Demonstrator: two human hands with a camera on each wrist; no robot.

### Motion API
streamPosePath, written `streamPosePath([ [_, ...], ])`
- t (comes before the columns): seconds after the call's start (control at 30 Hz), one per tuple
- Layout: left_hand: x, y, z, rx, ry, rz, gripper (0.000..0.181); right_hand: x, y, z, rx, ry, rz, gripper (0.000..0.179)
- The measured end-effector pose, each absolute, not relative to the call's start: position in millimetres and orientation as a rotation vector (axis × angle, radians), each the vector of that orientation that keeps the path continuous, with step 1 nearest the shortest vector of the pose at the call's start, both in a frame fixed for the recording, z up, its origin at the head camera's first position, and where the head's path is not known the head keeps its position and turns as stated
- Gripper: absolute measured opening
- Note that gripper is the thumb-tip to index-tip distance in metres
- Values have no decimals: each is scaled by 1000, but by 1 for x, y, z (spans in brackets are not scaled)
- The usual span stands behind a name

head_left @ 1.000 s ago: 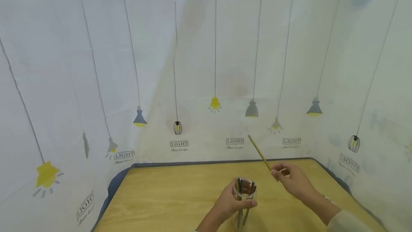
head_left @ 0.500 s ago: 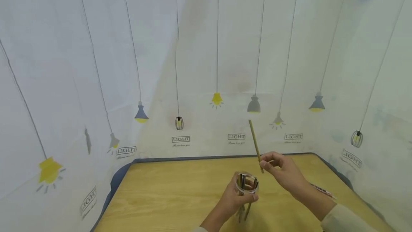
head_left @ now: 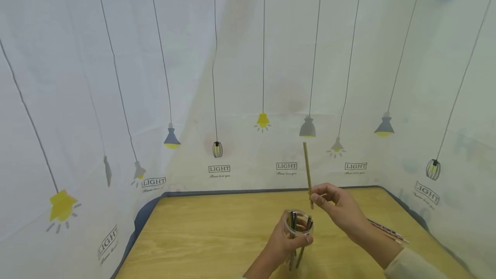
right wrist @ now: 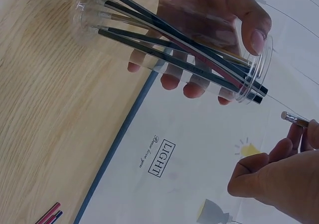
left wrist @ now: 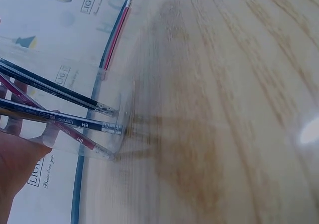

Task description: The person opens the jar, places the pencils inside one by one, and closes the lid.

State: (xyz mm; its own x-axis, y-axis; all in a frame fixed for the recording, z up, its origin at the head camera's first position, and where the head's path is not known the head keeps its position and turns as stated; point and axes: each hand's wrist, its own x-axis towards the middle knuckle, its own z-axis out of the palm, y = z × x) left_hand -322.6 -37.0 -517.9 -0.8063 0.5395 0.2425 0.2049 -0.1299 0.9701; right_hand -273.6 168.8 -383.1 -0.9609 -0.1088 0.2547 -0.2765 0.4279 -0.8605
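My left hand (head_left: 284, 242) grips a clear jar (head_left: 303, 233), fingers and thumb wrapped round its side. Several dark, red and gold pencils (right wrist: 164, 41) lean inside it, eraser ends at the bottom. In the left wrist view, "HB" shows on a dark pencil (left wrist: 82, 124). Just above and to the right of the jar's mouth, my right hand (head_left: 341, 210) pinches a gold pencil (head_left: 307, 167) near its lower end between thumb and fingers. That pencil stands nearly upright, its eraser end (right wrist: 289, 117) down, apart from the rim in the right wrist view.
More pencils (head_left: 389, 231) lie on the wooden table (head_left: 209, 227) beyond my right forearm, partly hidden by it. A white cloth (head_left: 236, 76) printed with hanging lamps surrounds the table's back and sides, with a dark blue edge along it.
My right hand has moved left toward the jar, and the gold pencil has turned from slanted to nearly upright. More of the pencils on the table shows past my forearm.
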Motion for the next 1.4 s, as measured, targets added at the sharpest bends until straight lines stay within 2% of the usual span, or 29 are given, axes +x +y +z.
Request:
streamPosePath([
  [0.73,-320,-37,-515,855,1929,2024,67,-277,160,-376,364,-2468,1563,29],
  [1.0,-318,-36,-517,825,1923,2040,66,-277,156,-378,296,-2484,1626,29],
  [1.4,-317,-37,-517,847,1968,2002,68,-276,156,-388,359,-2509,1618,27],
])
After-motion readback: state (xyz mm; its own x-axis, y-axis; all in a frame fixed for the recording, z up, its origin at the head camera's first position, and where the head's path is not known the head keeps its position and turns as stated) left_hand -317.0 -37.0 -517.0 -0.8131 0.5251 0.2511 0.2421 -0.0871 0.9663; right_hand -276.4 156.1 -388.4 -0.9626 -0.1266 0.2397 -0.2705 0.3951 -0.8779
